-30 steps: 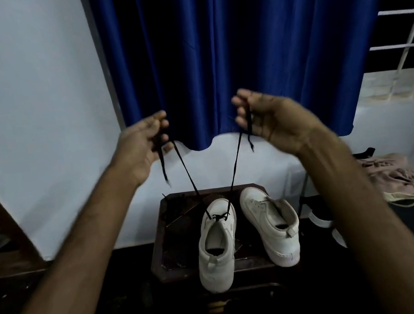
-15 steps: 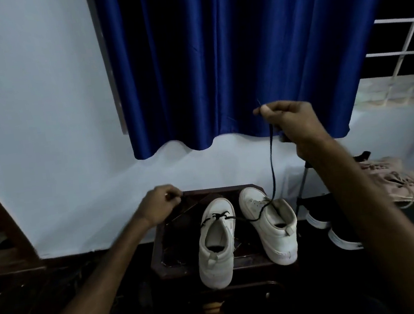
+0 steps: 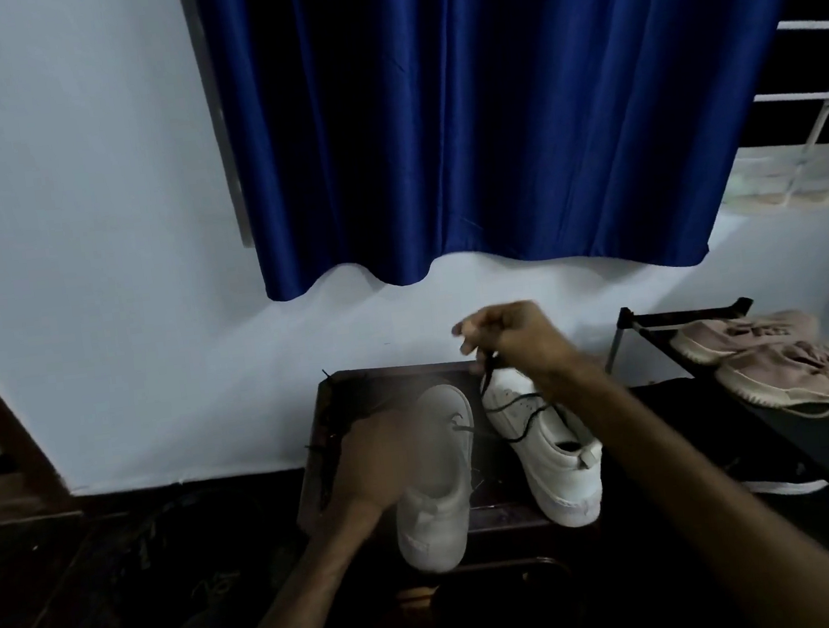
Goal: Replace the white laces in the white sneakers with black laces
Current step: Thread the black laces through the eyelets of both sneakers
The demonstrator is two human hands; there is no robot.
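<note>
Dim room: blue curtain (image 3: 481,99) over a white wall, dark stool (image 3: 389,381) below with left sneaker (image 3: 439,507) and right sneaker (image 3: 558,457) side by side.
Pinches black lace (image 3: 487,380) in curled fingers of right hand (image 3: 513,333), just above right sneaker's toe; lace slack over that shoe, then across to left sneaker's front eyelets. Left hand (image 3: 381,451) low against left sneaker's outer side, too blurred to tell its grip. Pink shoes (image 3: 796,373) off right on a black rack (image 3: 681,317).
</note>
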